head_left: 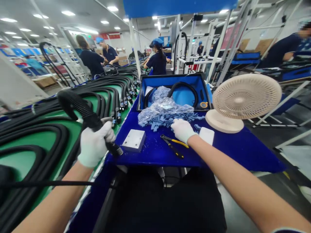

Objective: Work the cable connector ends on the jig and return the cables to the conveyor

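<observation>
Wrapped in a white glove, my left hand (95,142) is closed around a black corrugated hose (84,108) near its end. The hose's tip points down toward the table's left edge. My right hand (182,130), also gloved, reaches to the near side of a pile of small blue plastic clips (161,120). Its fingers are bent together; whether a clip is between them is hidden. A clear plastic bag (165,105) lies over the back of the pile. Below the right hand rest pincers (173,145) with yellow and black handles. A silvery metal block (133,139) sits between the hands.
A beige fan (245,97) stands at the table's right. Behind the pile is a blue bin (205,92) with a black hose inside. Many black hoses (55,132) cover the green surface (70,136) at left. Several people work farther back.
</observation>
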`<move>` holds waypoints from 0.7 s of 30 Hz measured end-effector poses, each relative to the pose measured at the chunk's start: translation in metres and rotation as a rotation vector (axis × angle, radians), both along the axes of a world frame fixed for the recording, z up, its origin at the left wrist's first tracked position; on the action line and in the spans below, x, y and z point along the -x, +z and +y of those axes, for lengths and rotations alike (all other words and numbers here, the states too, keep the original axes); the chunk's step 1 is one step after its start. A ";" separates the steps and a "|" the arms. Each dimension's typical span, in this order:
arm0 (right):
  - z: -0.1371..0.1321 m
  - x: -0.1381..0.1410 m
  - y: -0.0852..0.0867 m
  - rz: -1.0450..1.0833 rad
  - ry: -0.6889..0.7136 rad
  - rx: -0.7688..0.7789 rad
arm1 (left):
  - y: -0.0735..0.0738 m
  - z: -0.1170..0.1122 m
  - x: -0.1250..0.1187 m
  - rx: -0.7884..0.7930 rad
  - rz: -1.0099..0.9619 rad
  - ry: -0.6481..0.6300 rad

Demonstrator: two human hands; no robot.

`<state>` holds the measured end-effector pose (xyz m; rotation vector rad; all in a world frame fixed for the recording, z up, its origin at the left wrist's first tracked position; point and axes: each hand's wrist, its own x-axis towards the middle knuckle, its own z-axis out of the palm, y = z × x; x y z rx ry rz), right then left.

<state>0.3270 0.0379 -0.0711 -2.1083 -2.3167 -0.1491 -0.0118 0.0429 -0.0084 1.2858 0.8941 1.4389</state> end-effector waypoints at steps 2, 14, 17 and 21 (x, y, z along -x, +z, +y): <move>0.012 0.002 -0.002 -0.010 0.022 0.030 | 0.005 0.015 -0.004 -0.115 0.038 -0.009; 0.005 0.035 0.009 0.717 0.224 0.027 | -0.032 0.054 -0.019 -0.110 0.242 0.077; 0.005 0.065 0.012 0.960 0.346 0.070 | -0.032 0.053 -0.021 -0.117 0.326 0.176; 0.020 0.111 0.011 1.068 0.461 0.140 | -0.028 0.055 -0.015 -0.100 0.381 0.047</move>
